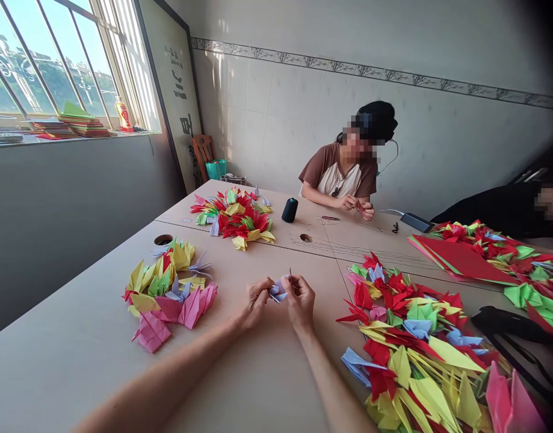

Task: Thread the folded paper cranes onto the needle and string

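Over the middle of the table, a small lilac-blue folded paper piece [278, 291] is held between my two hands. My left hand [257, 302] pinches its left end with closed fingers. On the other side, my right hand [302, 302] grips the right part between thumb and fingers. A thin dark point sticks up by the right fingertips; I cannot make out what it is. Left of my hands lies a pile of folded paper cranes [161, 285] in yellow, green, pink and lilac. A larger heap of colourful cranes [416, 343] spreads to the right of my right arm.
A third crane pile [235, 216] lies farther back, beside a black thread spool [290, 210]. Loose threads [361, 248] stretch across the table. Red and green paper sheets [461, 258] lie at right. A person [339, 168] sits opposite, both hands together; another person's dark sleeve [488, 207] shows right.
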Demonstrator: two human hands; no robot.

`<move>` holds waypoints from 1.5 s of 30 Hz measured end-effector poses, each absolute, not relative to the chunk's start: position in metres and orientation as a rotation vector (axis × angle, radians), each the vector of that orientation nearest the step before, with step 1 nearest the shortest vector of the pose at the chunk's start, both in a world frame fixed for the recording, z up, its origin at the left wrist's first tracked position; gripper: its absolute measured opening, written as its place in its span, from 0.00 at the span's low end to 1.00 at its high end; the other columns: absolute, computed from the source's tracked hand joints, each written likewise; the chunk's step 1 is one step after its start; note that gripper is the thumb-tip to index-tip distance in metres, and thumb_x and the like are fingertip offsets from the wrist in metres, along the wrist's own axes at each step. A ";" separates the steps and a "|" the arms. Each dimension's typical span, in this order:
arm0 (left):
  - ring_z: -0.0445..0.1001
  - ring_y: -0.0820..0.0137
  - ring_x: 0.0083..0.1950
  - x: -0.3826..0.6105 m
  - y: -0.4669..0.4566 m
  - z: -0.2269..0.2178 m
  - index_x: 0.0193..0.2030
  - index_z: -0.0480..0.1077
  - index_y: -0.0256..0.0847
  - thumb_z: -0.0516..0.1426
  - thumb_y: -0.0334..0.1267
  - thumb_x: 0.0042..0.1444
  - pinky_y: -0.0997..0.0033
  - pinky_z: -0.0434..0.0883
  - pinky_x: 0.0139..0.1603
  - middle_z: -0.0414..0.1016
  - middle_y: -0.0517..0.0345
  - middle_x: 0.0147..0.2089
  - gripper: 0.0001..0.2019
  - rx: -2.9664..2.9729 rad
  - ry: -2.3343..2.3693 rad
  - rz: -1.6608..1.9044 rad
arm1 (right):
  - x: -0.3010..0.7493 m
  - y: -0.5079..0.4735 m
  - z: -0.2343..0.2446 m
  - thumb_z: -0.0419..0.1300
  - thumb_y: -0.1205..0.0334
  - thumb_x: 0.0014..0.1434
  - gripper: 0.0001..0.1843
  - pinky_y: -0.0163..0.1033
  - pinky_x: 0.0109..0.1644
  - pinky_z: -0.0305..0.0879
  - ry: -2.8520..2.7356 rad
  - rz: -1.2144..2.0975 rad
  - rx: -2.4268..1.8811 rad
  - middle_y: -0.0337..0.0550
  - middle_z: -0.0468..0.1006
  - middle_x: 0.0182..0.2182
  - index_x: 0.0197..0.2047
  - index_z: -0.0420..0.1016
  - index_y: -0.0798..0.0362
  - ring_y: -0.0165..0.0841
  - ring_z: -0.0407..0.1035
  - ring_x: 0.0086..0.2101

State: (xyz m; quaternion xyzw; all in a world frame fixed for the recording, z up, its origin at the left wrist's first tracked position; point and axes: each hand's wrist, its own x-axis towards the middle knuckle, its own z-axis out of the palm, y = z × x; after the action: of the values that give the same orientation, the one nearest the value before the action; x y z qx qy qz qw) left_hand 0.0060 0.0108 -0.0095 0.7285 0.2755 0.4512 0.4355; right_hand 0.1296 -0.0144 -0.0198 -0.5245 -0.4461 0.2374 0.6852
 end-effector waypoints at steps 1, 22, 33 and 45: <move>0.61 0.73 0.25 0.006 0.011 -0.010 0.26 0.66 0.39 0.45 0.32 0.52 0.74 0.62 0.29 0.65 0.60 0.23 0.10 1.811 0.678 1.120 | 0.130 -0.014 -0.021 0.59 0.51 0.53 0.15 0.30 0.25 0.62 -0.998 0.522 -1.177 0.37 0.70 0.21 0.28 0.69 0.57 0.26 0.64 0.22; 0.60 0.60 0.61 0.010 0.012 -0.011 0.49 0.65 0.43 0.56 0.32 0.53 0.58 0.65 0.54 0.58 0.47 0.60 0.16 1.724 0.712 1.403 | 0.125 -0.012 -0.016 0.61 0.57 0.49 0.13 0.30 0.22 0.62 -0.805 0.603 -1.101 0.33 0.71 0.19 0.27 0.60 0.52 0.27 0.68 0.20; 0.73 0.68 0.39 0.011 0.019 -0.012 0.52 0.66 0.38 0.52 0.43 0.58 0.67 0.70 0.44 0.75 0.54 0.40 0.18 1.445 0.709 1.225 | 0.121 -0.013 -0.023 0.60 0.57 0.53 0.11 0.32 0.28 0.66 -0.965 0.672 -1.051 0.34 0.70 0.22 0.29 0.61 0.52 0.30 0.71 0.25; 0.70 0.72 0.31 0.013 0.027 -0.019 0.43 0.73 0.35 0.59 0.43 0.52 0.72 0.70 0.35 0.72 0.57 0.31 0.15 1.269 0.686 1.420 | 0.122 -0.012 -0.032 0.58 0.56 0.55 0.11 0.30 0.25 0.61 -1.093 0.612 -1.144 0.37 0.73 0.22 0.29 0.61 0.52 0.27 0.64 0.21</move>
State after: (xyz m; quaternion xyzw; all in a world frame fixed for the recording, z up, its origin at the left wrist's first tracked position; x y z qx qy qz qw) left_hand 0.0126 0.0268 -0.0195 0.5316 0.2875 0.5948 0.5300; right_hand 0.1216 -0.0123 -0.0322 -0.5060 -0.4834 0.2705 0.6612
